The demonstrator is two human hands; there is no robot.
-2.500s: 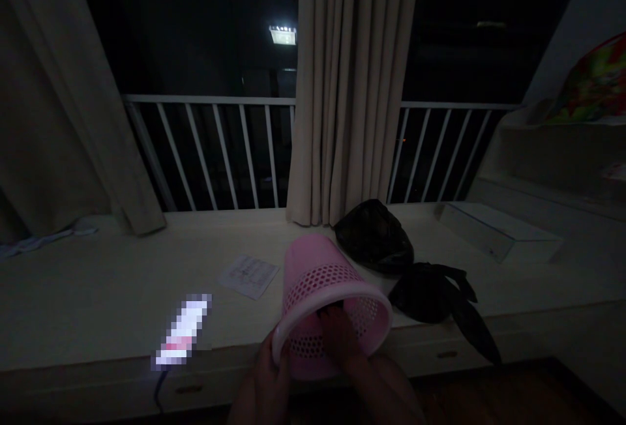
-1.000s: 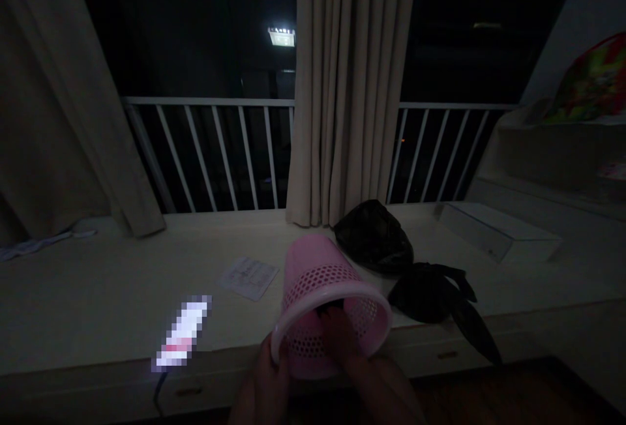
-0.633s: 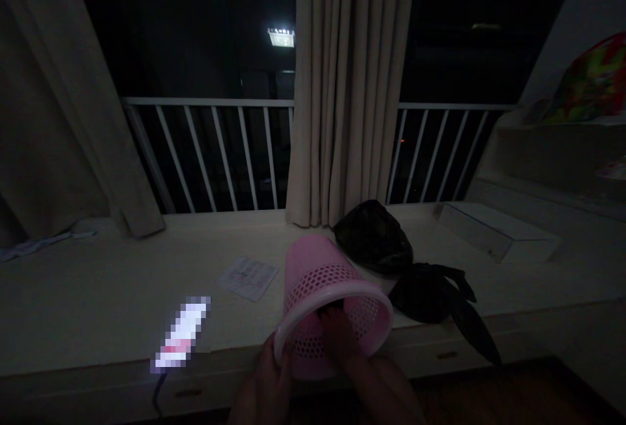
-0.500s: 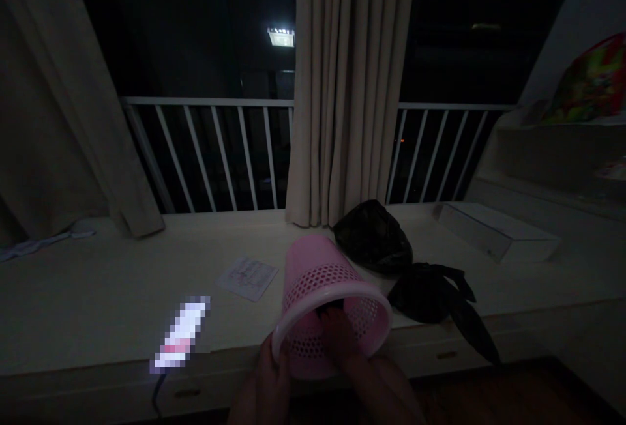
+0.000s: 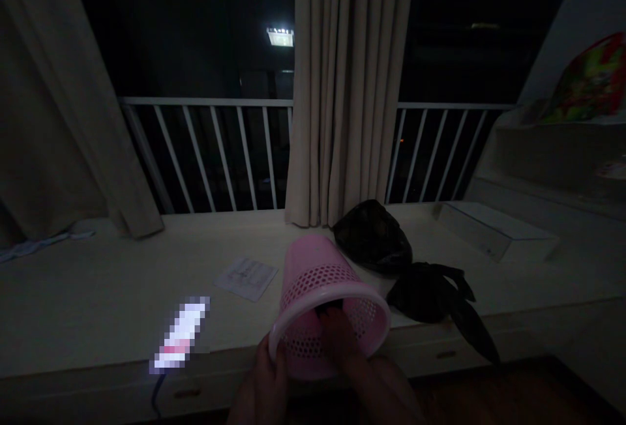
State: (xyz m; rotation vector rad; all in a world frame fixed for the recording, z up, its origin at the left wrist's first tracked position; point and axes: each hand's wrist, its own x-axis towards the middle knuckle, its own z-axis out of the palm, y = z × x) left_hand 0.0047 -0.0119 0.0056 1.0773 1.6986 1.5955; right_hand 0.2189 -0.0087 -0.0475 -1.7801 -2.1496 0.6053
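Observation:
A pink plastic wastebasket (image 5: 310, 257) with a band of round holes lies tipped on the white ledge, its mouth facing me. My left hand (image 5: 270, 369) grips the rim at its left side, thumb on the near face. Deep inside the basket reaches my right hand (image 5: 338, 335); its fingers are hard to make out in the dark. Just beyond them is something black (image 5: 330, 307), too dim to name. Two black plastic bags are close to the basket: a full one (image 5: 374, 236) behind it and a knotted one (image 5: 423, 294) at its right.
A paper sheet (image 5: 246, 278) lies left of the basket. Nearer the edge sits a glowing, blurred-out device (image 5: 180, 334) with a cable. A white box (image 5: 496, 229) stands at right. Behind are curtains (image 5: 347, 86) and a white railing (image 5: 205, 103).
The basket and both hands have shifted very slightly left in view. My right hand is still inside, and the left keeps its hold on the rim.

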